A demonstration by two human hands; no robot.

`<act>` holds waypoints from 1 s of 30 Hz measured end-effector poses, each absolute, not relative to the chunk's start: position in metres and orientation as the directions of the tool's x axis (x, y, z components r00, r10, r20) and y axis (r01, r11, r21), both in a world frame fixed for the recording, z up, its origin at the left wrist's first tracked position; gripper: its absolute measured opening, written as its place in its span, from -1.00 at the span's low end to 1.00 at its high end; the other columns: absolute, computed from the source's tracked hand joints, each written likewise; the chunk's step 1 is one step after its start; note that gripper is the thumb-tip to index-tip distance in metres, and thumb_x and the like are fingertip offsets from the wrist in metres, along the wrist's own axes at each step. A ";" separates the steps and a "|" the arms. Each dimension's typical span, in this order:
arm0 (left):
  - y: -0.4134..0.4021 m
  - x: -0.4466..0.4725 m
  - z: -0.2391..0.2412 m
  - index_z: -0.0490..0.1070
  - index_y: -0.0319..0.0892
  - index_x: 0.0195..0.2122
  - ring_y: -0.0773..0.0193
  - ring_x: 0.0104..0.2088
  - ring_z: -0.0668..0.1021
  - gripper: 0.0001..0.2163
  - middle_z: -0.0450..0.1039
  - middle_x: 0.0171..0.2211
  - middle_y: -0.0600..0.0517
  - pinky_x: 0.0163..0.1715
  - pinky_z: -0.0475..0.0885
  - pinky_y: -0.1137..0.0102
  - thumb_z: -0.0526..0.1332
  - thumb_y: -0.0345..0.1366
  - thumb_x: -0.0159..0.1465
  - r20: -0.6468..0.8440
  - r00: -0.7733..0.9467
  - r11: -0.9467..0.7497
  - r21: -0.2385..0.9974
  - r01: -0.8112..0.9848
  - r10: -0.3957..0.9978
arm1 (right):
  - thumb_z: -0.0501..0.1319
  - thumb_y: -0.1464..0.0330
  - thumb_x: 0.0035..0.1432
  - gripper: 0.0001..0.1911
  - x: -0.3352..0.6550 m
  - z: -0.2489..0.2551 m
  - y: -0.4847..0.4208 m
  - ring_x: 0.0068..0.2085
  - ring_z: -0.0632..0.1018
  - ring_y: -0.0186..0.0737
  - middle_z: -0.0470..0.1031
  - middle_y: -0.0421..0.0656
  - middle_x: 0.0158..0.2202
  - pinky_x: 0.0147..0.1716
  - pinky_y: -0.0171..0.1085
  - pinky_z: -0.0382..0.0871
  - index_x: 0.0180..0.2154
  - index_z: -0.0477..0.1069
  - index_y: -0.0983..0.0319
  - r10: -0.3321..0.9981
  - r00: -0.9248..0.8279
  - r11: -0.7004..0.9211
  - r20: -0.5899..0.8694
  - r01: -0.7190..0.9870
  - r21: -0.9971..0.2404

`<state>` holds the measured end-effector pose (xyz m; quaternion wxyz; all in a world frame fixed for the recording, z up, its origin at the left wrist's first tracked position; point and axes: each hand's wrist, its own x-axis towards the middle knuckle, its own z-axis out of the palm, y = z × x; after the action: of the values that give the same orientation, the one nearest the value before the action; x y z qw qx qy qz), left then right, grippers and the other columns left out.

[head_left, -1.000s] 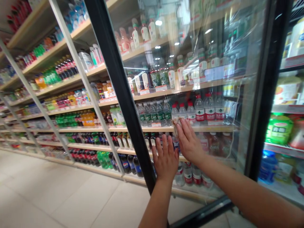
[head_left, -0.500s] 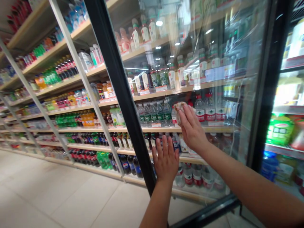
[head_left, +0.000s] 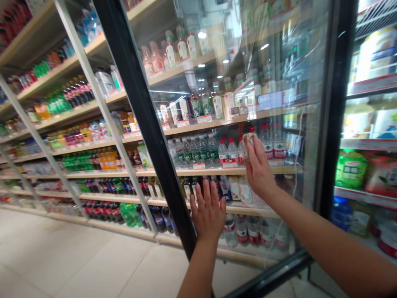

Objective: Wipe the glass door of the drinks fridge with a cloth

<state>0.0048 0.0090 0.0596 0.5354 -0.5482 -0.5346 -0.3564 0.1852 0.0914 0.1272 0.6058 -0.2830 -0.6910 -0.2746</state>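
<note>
A glass door [head_left: 297, 194] in a black frame [head_left: 133, 91] stands swung out before me. My left hand [head_left: 208, 213] lies flat on the lower left of the glass, fingers spread, beside the black frame. Higher up and to the right, my right hand [head_left: 259, 169] presses a crumpled, stained pale cloth [head_left: 249, 142] against the pane. Its fingers lie over the cloth and hide part of it. Smears and reflections of ceiling lights show on the glass above the hands.
Through the pane, shelves hold water bottles [head_left: 203, 149] and other drinks. More drink shelves [head_left: 99, 145] run off to the left above a pale tiled floor [head_left: 77, 265]. To the right is a lit cooler with a green package [head_left: 350, 169] on a rack.
My right hand and the cloth have slid to the right across the glass. The view has shifted slightly to the right. The left hand stays flat on the pane.
</note>
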 end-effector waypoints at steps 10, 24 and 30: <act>0.009 0.005 0.059 -0.05 -0.29 0.38 -0.05 0.40 -0.07 -0.31 0.09 0.33 -0.22 0.37 -0.04 -0.05 0.21 -0.18 0.32 0.961 0.175 0.168 -0.213 0.962 0.215 | -0.05 0.49 0.34 -0.28 0.207 0.125 0.100 0.44 -0.03 0.04 -0.22 -0.06 0.47 0.35 0.20 0.08 0.42 -0.28 0.13 0.049 -0.136 0.693 0.989 0.718 0.064; 0.007 0.006 0.058 -0.04 -0.26 0.38 -0.04 0.40 -0.05 -0.31 0.11 0.33 -0.21 0.37 -0.04 -0.04 0.21 -0.18 0.32 0.964 0.168 0.145 -0.199 0.969 0.205 | -0.06 0.47 0.35 -0.30 0.222 0.114 0.105 0.44 -0.04 0.05 -0.24 -0.02 0.47 0.34 0.22 0.06 0.42 -0.28 0.15 0.091 -0.055 0.679 0.994 0.734 -0.022; 0.008 0.005 0.058 -0.05 -0.27 0.39 -0.05 0.40 -0.06 -0.29 0.11 0.33 -0.23 0.37 -0.04 -0.06 0.24 -0.19 0.30 0.962 0.166 0.145 -0.200 0.969 0.215 | -0.04 0.47 0.35 -0.30 0.219 0.094 0.103 0.44 -0.04 0.09 -0.21 0.00 0.47 0.33 0.26 0.06 0.42 -0.27 0.16 0.094 -0.068 0.673 0.993 0.740 -0.013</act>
<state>0.0052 0.0082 0.0576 0.5308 -0.5491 -0.5391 -0.3552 0.2189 0.1029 0.0938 0.6103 -0.3060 -0.6811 -0.2646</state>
